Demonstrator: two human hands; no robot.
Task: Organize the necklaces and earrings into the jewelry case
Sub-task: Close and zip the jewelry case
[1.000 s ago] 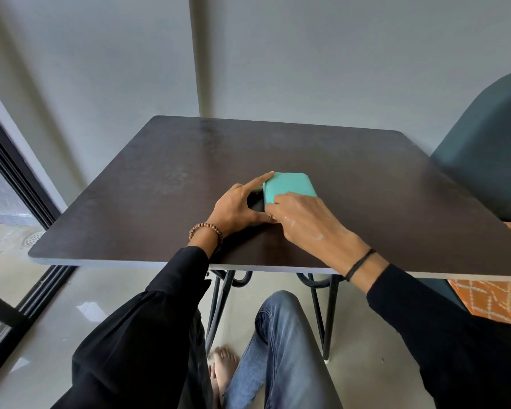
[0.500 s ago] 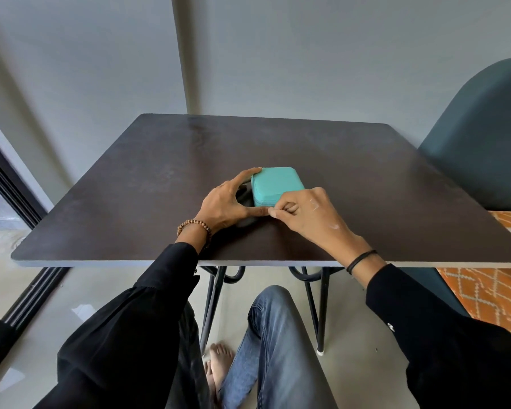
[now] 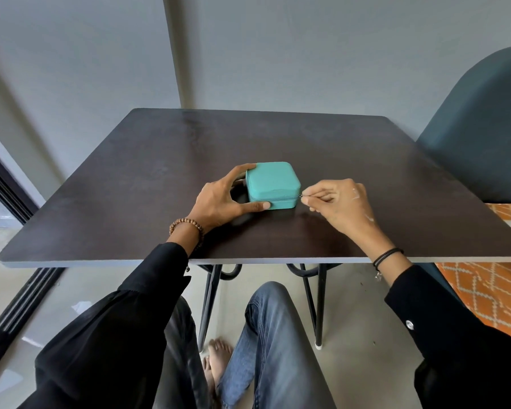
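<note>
1. The jewelry case [image 3: 273, 182] is a small teal box with rounded corners. It stands flat on the dark table [image 3: 381, 160], a little above the centre of the frame, and its lid is down
2. The left hand [image 3: 219, 202] grips the case at its left side: the thumb lies along the front wall and the index finger reaches round the far left corner (the other fingers I cannot see well)
3. The right hand [image 3: 341, 202] pinches the small metal zipper pull [image 3: 301, 196] between thumb and index finger, at the right front corner of the case. Its other fingers are loosely curled
4. I judge the case to be light and rather stiff, with a smooth skin that may slide on the table, so bracing the side walls with one hand is a good hold
5. The pull is tiny and thin, so it wants a fingertip pinch and a draw along the zipper line [image 3: 278, 199], not upward
6. No necklaces or earrings show in the frame, so how they will handle I cannot tell
</note>
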